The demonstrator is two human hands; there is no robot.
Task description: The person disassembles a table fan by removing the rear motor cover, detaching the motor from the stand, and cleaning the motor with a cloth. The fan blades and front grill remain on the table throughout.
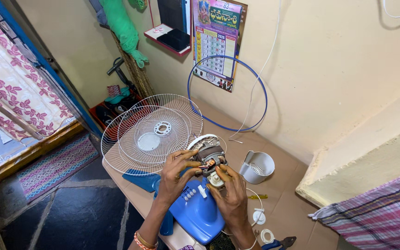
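My left hand and right hand both grip bare fan motor above blue base. Wire guards, grey cover already off, on worktop. Reassembly all left.

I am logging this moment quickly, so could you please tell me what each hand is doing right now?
Left hand: fingers closed around the exposed fan motor, holding it.
Right hand: fingers pinched at the motor's lower front; whether it grips anything cannot be told.
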